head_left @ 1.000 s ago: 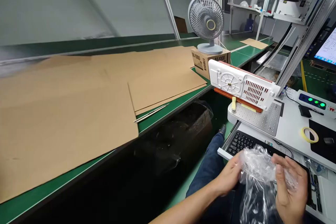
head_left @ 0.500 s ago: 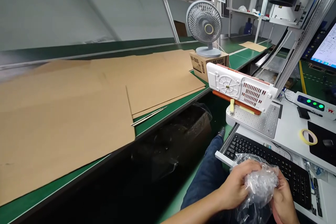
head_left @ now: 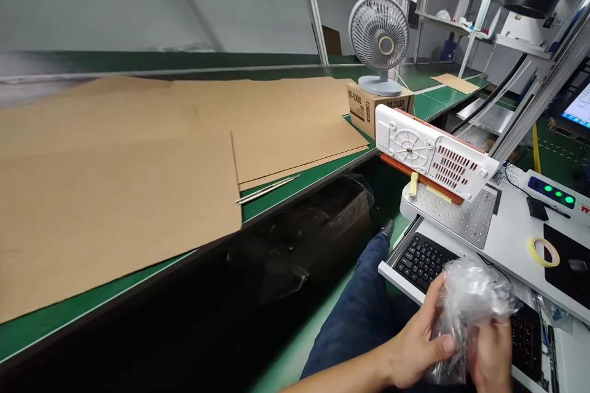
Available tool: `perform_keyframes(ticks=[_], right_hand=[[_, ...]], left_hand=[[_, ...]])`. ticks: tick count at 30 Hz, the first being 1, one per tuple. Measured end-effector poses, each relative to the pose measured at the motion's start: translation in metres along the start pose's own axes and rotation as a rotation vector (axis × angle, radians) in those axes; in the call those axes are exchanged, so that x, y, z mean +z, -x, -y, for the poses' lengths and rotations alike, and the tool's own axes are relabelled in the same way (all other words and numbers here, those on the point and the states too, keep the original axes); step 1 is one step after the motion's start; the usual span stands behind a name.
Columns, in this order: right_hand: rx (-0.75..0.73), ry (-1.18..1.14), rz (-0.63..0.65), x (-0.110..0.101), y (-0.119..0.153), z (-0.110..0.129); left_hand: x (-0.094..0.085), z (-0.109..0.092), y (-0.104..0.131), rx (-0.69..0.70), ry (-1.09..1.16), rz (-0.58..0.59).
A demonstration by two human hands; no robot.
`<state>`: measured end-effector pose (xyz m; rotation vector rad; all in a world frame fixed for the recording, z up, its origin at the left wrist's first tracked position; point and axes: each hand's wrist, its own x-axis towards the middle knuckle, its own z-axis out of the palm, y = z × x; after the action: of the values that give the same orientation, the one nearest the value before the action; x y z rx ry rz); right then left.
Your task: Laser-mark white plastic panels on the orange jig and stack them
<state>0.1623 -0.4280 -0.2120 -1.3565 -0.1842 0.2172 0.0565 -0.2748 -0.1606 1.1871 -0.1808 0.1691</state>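
A crumpled clear plastic bag [head_left: 477, 291] is bunched up between my two hands, above the keyboard [head_left: 421, 261] at the lower right. My left hand [head_left: 421, 334] grips its left side, thumb in front and fingers partly behind the plastic. Pressed against the lower right of the bag is my right hand [head_left: 493, 350], its fingers curled into the plastic and somewhat blurred. Beyond the hands, a white slotted plastic panel [head_left: 431, 150] stands on an orange holder over the perforated metal plate [head_left: 470, 215].
Large cardboard sheets [head_left: 115, 196] cover the green bench at left. A fan [head_left: 378, 43] stands on a carton [head_left: 364, 112]. On the white desk lie a tape roll [head_left: 544, 252] and a mouse [head_left: 578, 266]. A metal post slants at right.
The plastic bag has moved up and right, and its bunched part looks larger. My left hand has turned, now showing its thumb in front. The camera view has shifted slightly.
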Motion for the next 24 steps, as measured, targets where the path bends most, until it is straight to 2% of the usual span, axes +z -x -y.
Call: perform_keyframes(ticks=[2,4,6,9,11,12,14,16,18,21,24], right_hand=[[-0.190,0.211,0.050,0.008,0.004,-0.001],[-0.350,0.398,0.145,0.009,0.005,0.002],[-0.382,0.437,0.265,0.008,0.003,0.009],[-0.172,0.186,0.346,0.005,0.002,0.023],[0.009,-0.050,0.348,0.008,0.005,0.030],[0.084,-0.151,0.347,0.010,0.008,0.032],[0.198,-0.277,0.349,0.017,0.015,0.032],[0.294,-0.321,0.316,0.024,0.019,0.028],[0.358,-0.314,0.227,0.027,0.018,0.024],[0.372,-0.264,0.082,0.018,0.007,0.023],[0.375,-0.172,0.000,0.001,-0.001,0.031]], left_hand=[[0.002,-0.001,-0.008,0.002,0.008,-0.057],[-0.002,-0.003,-0.014,-0.028,-0.031,-0.175],[-0.011,-0.005,-0.017,-0.045,-0.121,-0.300],[-0.024,-0.014,-0.017,0.018,-0.281,-0.406],[-0.028,-0.021,-0.014,0.070,-0.372,-0.401],[-0.028,-0.025,-0.013,0.088,-0.423,-0.360],[-0.025,-0.029,-0.011,0.110,-0.567,-0.201],[-0.019,-0.034,-0.012,0.122,-0.737,-0.019],[-0.015,-0.042,-0.015,0.162,-0.855,0.066],[-0.012,-0.068,-0.023,0.313,-0.868,-0.018],[-0.007,-0.105,-0.022,0.461,-0.699,-0.162]])
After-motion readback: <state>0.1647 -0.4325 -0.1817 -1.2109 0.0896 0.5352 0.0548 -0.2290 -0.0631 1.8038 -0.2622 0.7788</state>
